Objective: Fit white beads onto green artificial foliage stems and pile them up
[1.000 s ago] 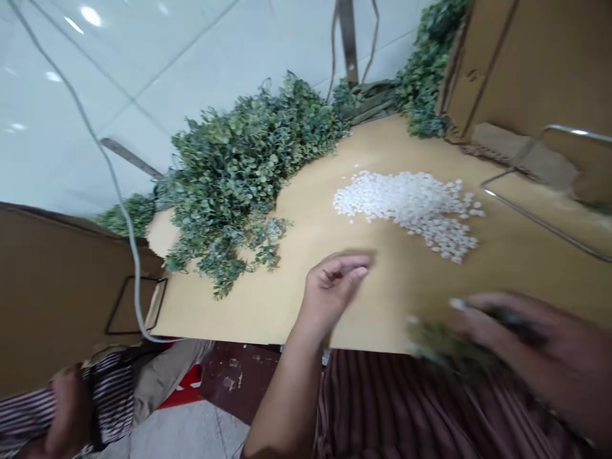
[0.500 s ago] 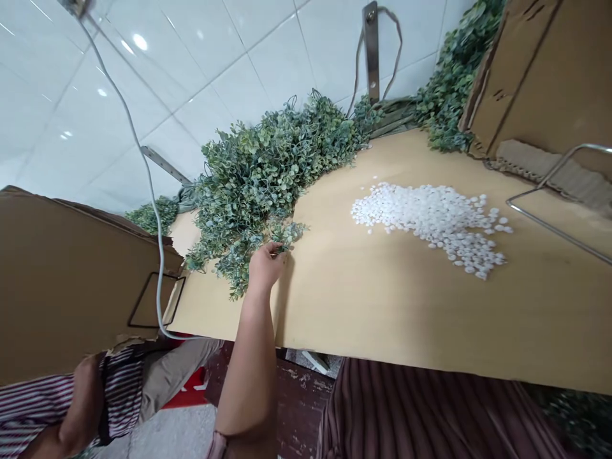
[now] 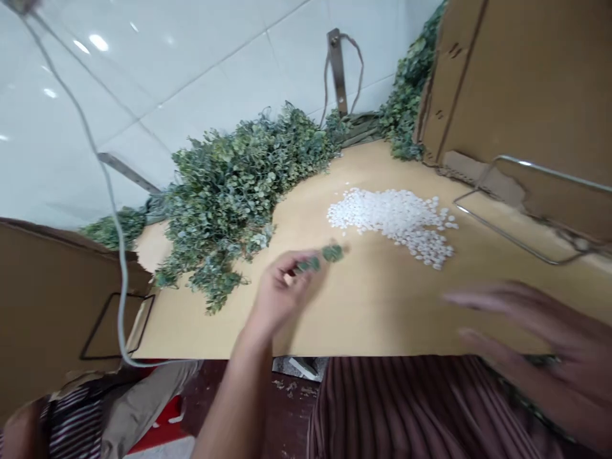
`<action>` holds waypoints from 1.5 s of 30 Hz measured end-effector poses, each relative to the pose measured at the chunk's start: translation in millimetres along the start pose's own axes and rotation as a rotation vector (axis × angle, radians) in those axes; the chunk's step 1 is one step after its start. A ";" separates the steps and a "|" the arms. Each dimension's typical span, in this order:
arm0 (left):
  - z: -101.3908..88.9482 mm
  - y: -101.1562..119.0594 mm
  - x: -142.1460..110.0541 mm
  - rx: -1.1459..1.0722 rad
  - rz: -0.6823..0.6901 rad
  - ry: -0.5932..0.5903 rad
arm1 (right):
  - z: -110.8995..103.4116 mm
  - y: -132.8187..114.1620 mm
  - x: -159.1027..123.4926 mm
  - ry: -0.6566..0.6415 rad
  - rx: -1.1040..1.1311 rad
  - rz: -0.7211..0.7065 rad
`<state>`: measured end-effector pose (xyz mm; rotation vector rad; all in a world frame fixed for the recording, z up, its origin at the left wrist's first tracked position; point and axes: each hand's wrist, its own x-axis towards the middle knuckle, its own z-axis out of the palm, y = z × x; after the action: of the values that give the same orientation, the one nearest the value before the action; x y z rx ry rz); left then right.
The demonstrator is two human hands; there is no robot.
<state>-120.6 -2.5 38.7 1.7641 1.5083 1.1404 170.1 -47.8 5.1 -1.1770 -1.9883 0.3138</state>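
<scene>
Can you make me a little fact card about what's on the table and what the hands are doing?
left hand: pinching a small green sprig
left hand point
sprig point
right hand: blurry, fingers and thumb apart
white bits: small, in a loose heap
leafy pile: green, by the tiled wall
table: light brown

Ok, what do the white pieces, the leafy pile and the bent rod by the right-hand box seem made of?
White pieces: probably plastic, smooth and evenly white.
Leafy pile: perhaps plastic or fabric foliage, mostly matte, with small repeated leaves; real leaves can't be ruled out.
Bent rod: likely metal, its bright highlight suggesting polish.
</scene>
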 end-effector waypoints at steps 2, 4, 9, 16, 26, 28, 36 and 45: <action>36.2 4.7 -15.9 0.159 0.185 -0.161 | 4.2 -8.8 18.3 -0.003 0.016 -0.113; 58.5 6.1 -26.3 0.259 0.308 -0.222 | 15.0 -11.9 30.2 -0.006 0.039 -0.125; 59.5 1.6 -33.6 0.221 0.304 -0.248 | 45.0 -1.9 36.7 -0.014 -0.012 -0.026; 42.8 -4.5 -20.9 0.168 0.062 0.005 | 71.2 -6.0 65.9 -0.149 -0.172 0.084; 66.9 -24.0 66.7 0.463 -0.121 -0.059 | 79.0 2.7 62.7 -0.163 -0.156 0.125; 74.8 -25.4 76.3 0.526 -0.105 -0.078 | 77.7 6.5 58.0 -0.108 -0.117 0.101; 79.3 -22.5 80.1 0.287 -0.196 -0.027 | 77.4 11.7 54.4 -0.008 -0.011 0.131; 78.2 6.1 27.2 -0.750 -0.527 -0.108 | 73.8 11.8 52.7 -0.001 0.121 0.142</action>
<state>-49.7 31.6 12.3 0.8455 1.1524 1.1016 109.9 14.7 -23.6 -1.2426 -1.8628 0.4993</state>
